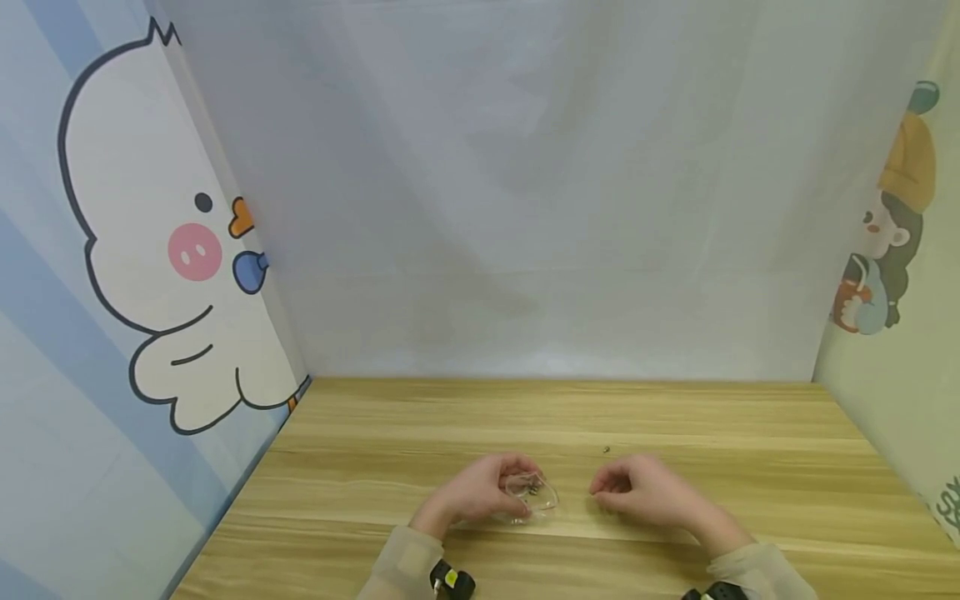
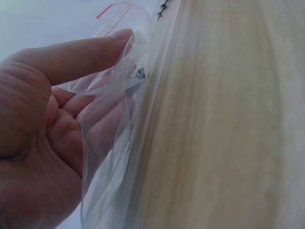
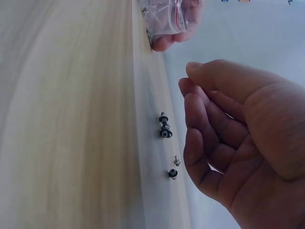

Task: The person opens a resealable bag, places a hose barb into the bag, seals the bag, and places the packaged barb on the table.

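Observation:
My left hand (image 1: 487, 492) pinches a clear plastic zip bag (image 2: 112, 109) between thumb and fingers. A red strip runs along the bag's top edge, and small metal screws (image 1: 533, 487) show through the plastic in the head view. To the right, my right hand (image 1: 648, 492) hovers low over the table with fingers loosely curled. In the right wrist view its thumb and index fingertips stand slightly apart, and nothing shows between them. Small dark screw-like parts (image 3: 165, 128) lie on the table beside that hand, with a shiny little piece (image 3: 176, 161) and another dark part (image 3: 173, 174) close by.
A tiny metal piece (image 1: 606, 450) sits on the wood-grain table (image 1: 390, 417), beyond the right hand. A pale backdrop (image 1: 525, 208) rises behind the table. Printed cartoon panels stand on the left and right. Each wrist wears a dark strapped device (image 1: 452, 580).

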Demonstrator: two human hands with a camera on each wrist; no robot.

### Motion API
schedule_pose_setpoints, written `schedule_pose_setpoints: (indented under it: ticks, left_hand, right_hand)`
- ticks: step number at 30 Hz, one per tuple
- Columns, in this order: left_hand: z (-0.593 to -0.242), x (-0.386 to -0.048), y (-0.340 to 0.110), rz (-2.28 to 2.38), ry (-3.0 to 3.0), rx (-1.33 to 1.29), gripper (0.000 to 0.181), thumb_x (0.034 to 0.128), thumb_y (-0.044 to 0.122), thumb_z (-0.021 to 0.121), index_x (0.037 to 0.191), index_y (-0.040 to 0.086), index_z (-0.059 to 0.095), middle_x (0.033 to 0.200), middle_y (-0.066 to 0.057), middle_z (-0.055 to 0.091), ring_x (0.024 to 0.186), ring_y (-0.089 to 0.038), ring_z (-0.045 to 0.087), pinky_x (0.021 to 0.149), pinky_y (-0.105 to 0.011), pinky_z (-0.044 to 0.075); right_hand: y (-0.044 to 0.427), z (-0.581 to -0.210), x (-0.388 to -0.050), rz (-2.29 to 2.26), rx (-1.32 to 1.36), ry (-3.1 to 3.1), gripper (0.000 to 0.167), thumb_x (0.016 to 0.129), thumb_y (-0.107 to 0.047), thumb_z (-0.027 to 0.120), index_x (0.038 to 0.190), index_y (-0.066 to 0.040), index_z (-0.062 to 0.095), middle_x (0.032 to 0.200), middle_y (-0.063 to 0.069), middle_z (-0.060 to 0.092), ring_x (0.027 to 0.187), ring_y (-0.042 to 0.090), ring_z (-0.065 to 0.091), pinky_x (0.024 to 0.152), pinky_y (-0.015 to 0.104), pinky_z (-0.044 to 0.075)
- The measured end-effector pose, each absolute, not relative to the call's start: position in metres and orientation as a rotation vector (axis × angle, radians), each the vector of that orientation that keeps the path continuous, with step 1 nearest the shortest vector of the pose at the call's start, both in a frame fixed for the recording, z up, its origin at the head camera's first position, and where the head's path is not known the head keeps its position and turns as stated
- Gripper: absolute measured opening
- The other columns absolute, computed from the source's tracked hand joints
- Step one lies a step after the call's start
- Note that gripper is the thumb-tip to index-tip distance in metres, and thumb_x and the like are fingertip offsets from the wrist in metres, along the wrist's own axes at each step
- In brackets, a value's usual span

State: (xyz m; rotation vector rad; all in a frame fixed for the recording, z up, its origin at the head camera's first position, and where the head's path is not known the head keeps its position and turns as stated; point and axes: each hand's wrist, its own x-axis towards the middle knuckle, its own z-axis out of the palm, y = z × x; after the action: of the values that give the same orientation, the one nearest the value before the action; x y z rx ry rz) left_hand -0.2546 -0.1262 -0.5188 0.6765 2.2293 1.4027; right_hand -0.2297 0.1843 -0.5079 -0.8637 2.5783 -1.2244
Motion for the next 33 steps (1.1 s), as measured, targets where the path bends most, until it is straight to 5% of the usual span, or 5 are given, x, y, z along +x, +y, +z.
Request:
schedule_pose_setpoints:
  ticks: [33]
  left_hand:
    - [-0.518, -0.254, -0.127, 1.419, 2.209, 0.666, 0.054, 0.0811, -0.003, 0.087, 0.13, 0.014, 0.069, 0.123, 0.002, 0.073, 0.118, -0.018, 0.067, 0.103, -0.034, 0.054]
  right_hand:
    - [0.15, -0.494, -0.238, -1.228, -0.939, 2.586, 0.004, 0.095, -0.012, 0.08, 0.099, -0.013, 0.081, 0.092, -0.011, 0.077, 0.079, 0.004, 0.067, 0.073, 0.026, 0.058]
